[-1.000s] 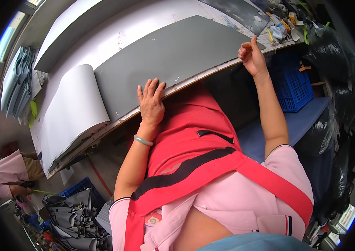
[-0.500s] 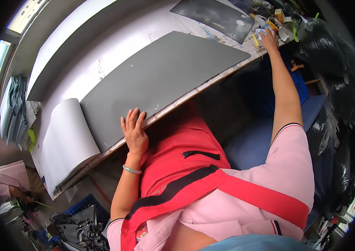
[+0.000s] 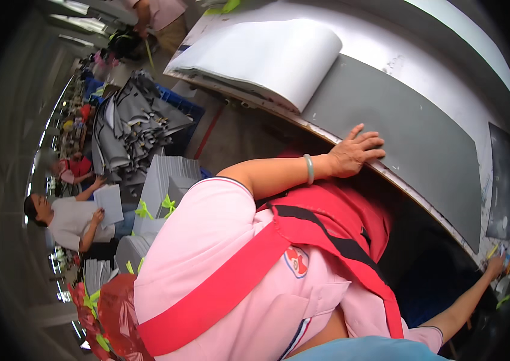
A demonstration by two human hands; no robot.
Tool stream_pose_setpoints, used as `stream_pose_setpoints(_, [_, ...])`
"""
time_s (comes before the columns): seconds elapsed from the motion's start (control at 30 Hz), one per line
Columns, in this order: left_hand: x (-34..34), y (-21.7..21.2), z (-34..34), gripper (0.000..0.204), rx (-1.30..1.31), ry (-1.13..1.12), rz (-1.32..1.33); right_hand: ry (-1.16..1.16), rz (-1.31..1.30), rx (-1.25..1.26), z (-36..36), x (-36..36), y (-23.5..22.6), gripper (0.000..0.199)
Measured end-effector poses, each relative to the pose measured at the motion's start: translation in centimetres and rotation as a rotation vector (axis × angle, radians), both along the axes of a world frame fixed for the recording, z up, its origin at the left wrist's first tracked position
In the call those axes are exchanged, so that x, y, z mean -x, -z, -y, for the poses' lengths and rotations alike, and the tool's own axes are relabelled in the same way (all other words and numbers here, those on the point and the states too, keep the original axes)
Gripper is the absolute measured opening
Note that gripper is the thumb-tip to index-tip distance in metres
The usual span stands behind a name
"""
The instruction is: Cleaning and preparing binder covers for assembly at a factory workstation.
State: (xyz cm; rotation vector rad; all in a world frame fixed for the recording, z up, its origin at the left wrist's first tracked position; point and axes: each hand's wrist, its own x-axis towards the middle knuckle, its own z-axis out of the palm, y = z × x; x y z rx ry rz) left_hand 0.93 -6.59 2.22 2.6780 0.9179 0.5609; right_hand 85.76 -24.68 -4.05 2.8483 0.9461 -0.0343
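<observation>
Two hands: left hand (image 3: 354,153) flat on grey sheet (image 3: 411,129).

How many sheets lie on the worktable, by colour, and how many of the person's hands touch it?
Large grey sheet under the left hand: 1
White sheet, curled over at its edge: 1
Small dark sheet near the right hand: 1
Hands at the table edge: 2
Total: 3 sheets, 2 hands
</observation>
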Motion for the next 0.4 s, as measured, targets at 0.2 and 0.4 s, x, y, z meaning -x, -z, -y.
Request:
stream_pose_setpoints(0.2, [-0.3, 0.1, 0.6, 0.041, 0.057, 0.023, 0.023, 0.001, 0.212, -0.192, 0.2, 3.0, -2.3, 0.074])
stream_pose_setpoints(0.4, [0.0, 0.5, 1.2, 0.042, -0.049, 0.039, 0.068, -0.300, -0.091, -0.832, -0.2, 17.2, -5.2, 0.075])
